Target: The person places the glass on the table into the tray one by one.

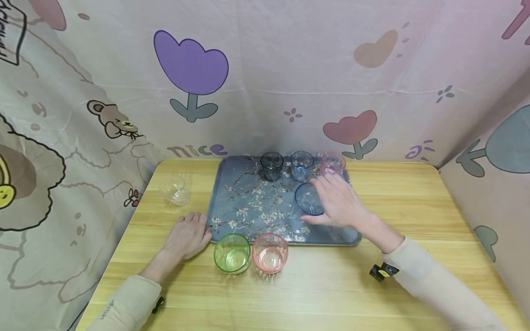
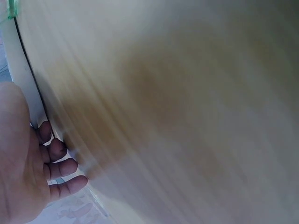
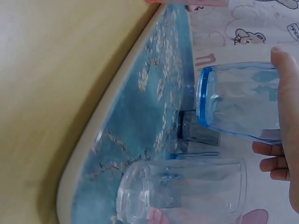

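Observation:
My right hand (image 1: pixel 340 200) grips a blue glass (image 1: pixel 308 201) over the right part of a blue floral tray (image 1: pixel 244 202). In the right wrist view, the held blue glass (image 3: pixel 243 100) is raised clear of the tray, with thumb and fingers round it. A colourless glass (image 3: pixel 187 191) stands close below it; my hand hides it in the head view. Along the tray's back are a dark grey glass (image 1: pixel 272 166), a second blue glass (image 1: pixel 302 165) and a pink glass (image 1: pixel 333 163). My left hand (image 1: pixel 190 234) rests on the table beside the tray's left edge, holding nothing.
A green glass (image 1: pixel 232 253) and a reddish glass (image 1: pixel 270 253) stand side by side at the tray's front edge. Clear glassware (image 1: pixel 175 191) is on the wooden table (image 1: pixel 331 294), left of the tray. A printed cloth (image 1: pixel 265 82) hangs behind.

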The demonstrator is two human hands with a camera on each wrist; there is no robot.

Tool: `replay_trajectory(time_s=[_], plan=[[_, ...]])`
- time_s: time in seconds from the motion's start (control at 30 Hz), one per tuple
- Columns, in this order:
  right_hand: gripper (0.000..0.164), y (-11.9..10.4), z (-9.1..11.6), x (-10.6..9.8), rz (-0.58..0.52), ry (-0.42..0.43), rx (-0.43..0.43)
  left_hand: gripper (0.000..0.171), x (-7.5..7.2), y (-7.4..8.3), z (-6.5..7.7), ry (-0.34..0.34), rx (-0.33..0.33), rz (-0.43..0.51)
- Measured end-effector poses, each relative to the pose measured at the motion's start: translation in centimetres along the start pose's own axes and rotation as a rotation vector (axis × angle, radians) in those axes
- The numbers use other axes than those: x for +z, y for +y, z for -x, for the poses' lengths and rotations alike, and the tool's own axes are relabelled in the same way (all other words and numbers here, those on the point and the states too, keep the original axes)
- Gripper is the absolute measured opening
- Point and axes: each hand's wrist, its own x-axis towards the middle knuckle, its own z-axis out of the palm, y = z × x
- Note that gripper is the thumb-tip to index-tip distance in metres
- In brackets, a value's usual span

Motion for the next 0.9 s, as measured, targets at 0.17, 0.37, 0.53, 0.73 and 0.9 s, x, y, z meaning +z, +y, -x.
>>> replay_trajectory(time_s=[0.17, 0.37, 0.53, 0.73, 0.9], plan=[[0.116, 0.4, -0.4, -0.1, 0.029, -0.055, 0.001, 0.027, -0.1, 0.0, 0.0, -0.014, -0.006, -0.005], [0.114, 0.8, -0.7, 0.0, 0.064, -0.143, 0.009, 0.027, -0.1, 0.0, 0.0, -0.017, -0.004, -0.007], [0.106, 0.9, -0.9, 0.2, 0.077, -0.237, 0.009, 0.027, -0.1, 0.0, 0.0, -0.007, -0.001, -0.008], [0.101, 0.9, -0.8, 1.0, 0.123, -0.252, -0.007, 0.027, -0.1, 0.0, 0.0, -0.001, 0.000, -0.006], [0.098, 0.9, -0.8, 1.3, 0.152, -0.263, -0.029, 0.027, 0.0, 0.0, 0.0, 0.003, 0.003, -0.011]])
